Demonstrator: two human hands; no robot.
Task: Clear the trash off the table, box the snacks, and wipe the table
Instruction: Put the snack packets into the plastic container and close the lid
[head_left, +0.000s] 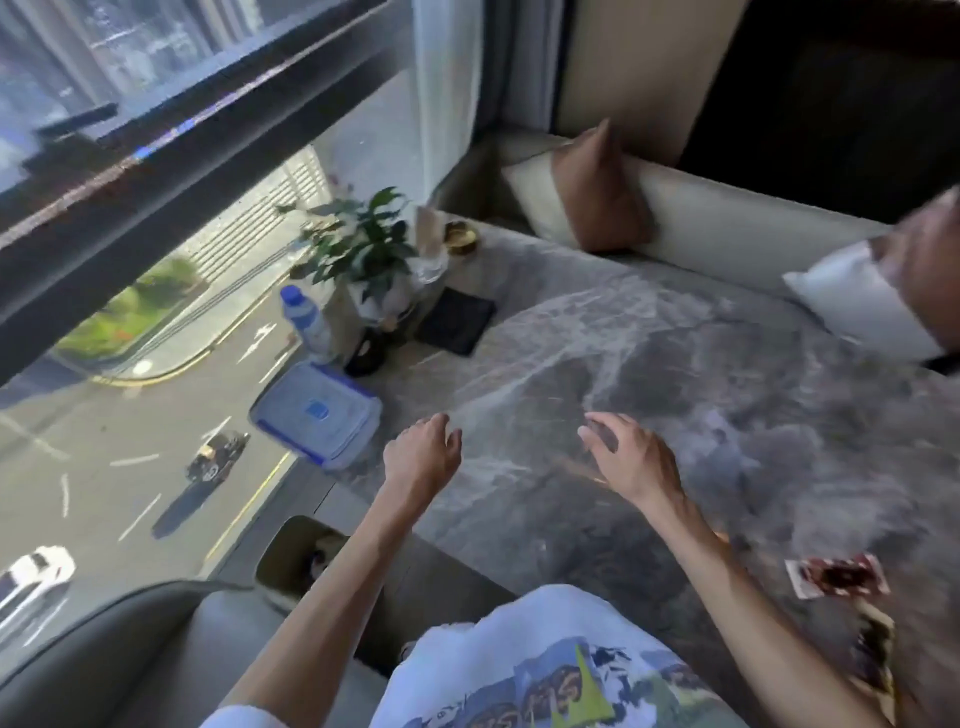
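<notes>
A clear plastic box with a blue-clipped lid lies shut at the left edge of the grey marble table. My left hand hovers just right of the box, fingers loosely curled and holding nothing. My right hand hangs over the middle of the table with its fingers spread, also holding nothing. Snack wrappers lie at the table's near right edge: a red and white one and a darker one below it. A small bin stands on the floor under the table's left side.
A water bottle, a potted plant, a black pad and a gold ashtray stand at the far left by the window. Another person in a white sleeve is at the right. A sofa with a cushion runs behind.
</notes>
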